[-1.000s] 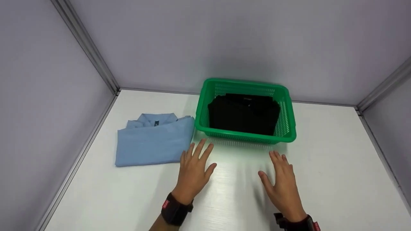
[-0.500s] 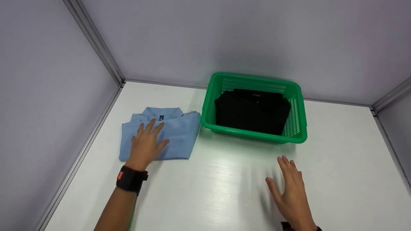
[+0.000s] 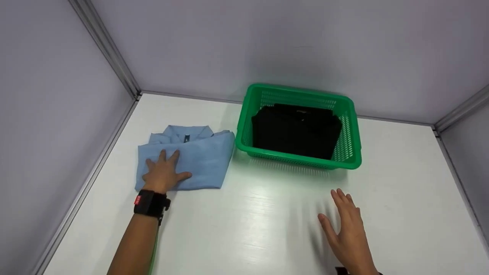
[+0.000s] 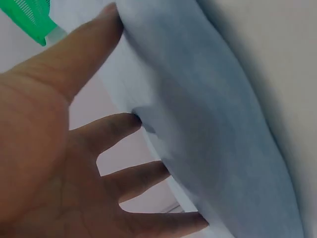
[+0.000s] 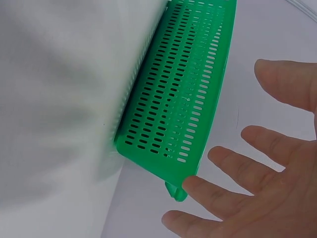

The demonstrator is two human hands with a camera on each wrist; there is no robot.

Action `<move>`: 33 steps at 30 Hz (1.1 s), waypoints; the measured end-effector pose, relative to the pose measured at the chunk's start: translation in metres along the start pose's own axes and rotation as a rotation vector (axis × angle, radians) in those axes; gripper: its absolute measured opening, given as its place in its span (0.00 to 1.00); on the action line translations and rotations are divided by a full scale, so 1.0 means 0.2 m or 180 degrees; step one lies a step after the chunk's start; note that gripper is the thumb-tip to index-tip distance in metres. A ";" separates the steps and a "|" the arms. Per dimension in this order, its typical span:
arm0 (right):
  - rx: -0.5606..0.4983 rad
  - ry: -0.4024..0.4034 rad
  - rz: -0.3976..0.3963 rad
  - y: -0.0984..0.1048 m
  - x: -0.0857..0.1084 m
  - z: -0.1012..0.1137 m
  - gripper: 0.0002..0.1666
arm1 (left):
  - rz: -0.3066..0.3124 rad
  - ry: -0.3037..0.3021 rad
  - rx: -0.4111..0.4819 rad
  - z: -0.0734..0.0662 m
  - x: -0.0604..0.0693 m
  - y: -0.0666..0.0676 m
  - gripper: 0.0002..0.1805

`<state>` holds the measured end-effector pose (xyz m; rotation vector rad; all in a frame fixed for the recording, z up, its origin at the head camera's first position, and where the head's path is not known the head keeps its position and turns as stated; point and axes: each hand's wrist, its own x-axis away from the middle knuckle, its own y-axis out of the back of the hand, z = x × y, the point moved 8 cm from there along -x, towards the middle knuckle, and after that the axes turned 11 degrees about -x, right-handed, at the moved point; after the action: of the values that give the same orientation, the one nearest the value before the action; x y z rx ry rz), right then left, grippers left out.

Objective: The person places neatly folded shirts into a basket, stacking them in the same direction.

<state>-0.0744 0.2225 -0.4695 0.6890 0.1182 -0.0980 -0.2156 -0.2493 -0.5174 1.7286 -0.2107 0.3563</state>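
Note:
A folded light blue collared shirt [image 3: 202, 162] lies on the white table, left of a green basket [image 3: 298, 157]. My left hand [image 3: 162, 173] is spread over the shirt's left part. In the left wrist view its fingertips touch the blue cloth [image 4: 198, 114], and nothing is gripped. My right hand [image 3: 349, 236] hovers above the table in front of the basket, fingers straight and thumb apart, holding nothing. Inside the basket rests a folded black garment [image 3: 296, 131]. The right wrist view shows the basket's slotted side [image 5: 173, 94] beyond the spread right hand [image 5: 257, 183].
Pale panels [image 3: 298, 46] with grey metal strips enclose the white table [image 3: 237, 229] at the back and sides. The basket stands close to the back panel, its left edge near the shirt's right edge. Dark bands [image 3: 151, 202] circle the wrists.
The left hand has moved left from beside the basket and come down onto the blue shirt. The right hand stays nearly in place. The camera view has shifted slightly.

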 end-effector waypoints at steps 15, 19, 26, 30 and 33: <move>0.0000 0.0407 0.0134 0.02 -0.06 0.08 0.42 | 0.0055 0.0042 -0.0010 -0.11 0.11 0.00 0.52; 0.0031 0.0430 0.0201 0.00 -0.06 0.10 0.42 | 0.0039 0.0031 -0.0012 -0.14 0.15 -0.03 0.52; -0.0001 0.0529 0.0335 -0.09 -0.05 0.19 0.41 | -0.0132 0.0081 -0.0070 -0.17 0.26 -0.07 0.52; 0.0030 0.0581 0.0507 -0.20 -0.05 0.28 0.42 | -0.0211 0.0110 -0.0133 -0.18 0.33 -0.09 0.52; -0.0010 0.0620 0.0671 -0.30 -0.06 0.36 0.42 | -0.0248 0.0130 -0.0160 -0.19 0.39 -0.11 0.52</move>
<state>-0.0893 0.1313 -0.4500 0.7030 0.2316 0.1718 -0.1408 -0.2030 -0.5044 1.6735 -0.1213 0.3263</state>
